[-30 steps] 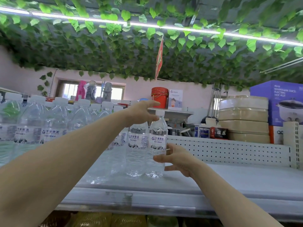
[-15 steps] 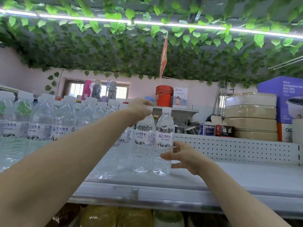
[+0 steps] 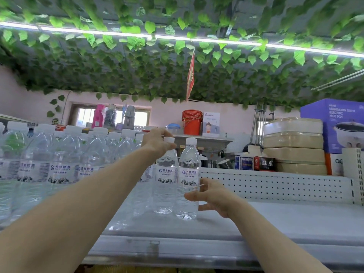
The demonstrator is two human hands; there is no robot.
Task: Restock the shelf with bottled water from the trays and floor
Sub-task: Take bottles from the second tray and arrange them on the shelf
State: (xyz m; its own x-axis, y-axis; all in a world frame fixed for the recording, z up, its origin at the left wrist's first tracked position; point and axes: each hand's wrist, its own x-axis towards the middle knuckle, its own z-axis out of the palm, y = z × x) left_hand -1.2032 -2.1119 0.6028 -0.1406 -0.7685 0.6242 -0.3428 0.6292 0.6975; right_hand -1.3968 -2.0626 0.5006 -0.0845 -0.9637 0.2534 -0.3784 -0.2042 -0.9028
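Two clear water bottles with white caps stand side by side on the grey shelf (image 3: 275,219). My left hand (image 3: 157,143) reaches over the stocked rows and grips the left bottle (image 3: 165,175) at its neck, just below the cap. My right hand (image 3: 213,196) holds the right bottle (image 3: 188,174) low on its body, with the thumb across the front and the fingers at its right side. Both bottles rest on the shelf surface. To the left, rows of the same stocked bottles (image 3: 59,166) fill the shelf.
A white perforated back panel (image 3: 275,186) borders the shelf behind. Beyond it sit stacked beige containers (image 3: 293,146), a purple hot pot box (image 3: 334,125) and small tins (image 3: 264,163). Yellow goods show below the shelf edge. Green leaves hang overhead.
My left hand has slid back off the left bottle's cap, which now shows. The two bottles and my right hand hold nearly the same place; only the view swayed.
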